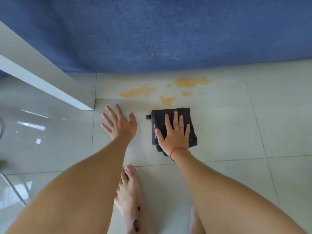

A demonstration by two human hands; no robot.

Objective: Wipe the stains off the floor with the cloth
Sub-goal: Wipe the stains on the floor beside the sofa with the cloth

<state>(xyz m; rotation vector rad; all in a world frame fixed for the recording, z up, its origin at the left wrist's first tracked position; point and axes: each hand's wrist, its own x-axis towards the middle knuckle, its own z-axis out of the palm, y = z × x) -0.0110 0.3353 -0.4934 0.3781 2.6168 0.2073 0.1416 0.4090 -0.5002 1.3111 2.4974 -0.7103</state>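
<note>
A folded dark grey cloth (184, 115) lies flat on the pale tiled floor (236, 129). My right hand (174, 134) presses down on it, palm flat and fingers spread. Just beyond the cloth are several orange-yellow stains (140, 92), the largest patch (190, 81) lying near the blue fabric. My left hand (120, 123) rests on the bare tile to the left of the cloth, fingers apart, holding nothing.
A blue fabric (160, 31) hangs or lies across the far side, its edge close to the stains. A white panel (42, 86) slants in from the left. My bare foot (130, 191) stands on the tile below the hands.
</note>
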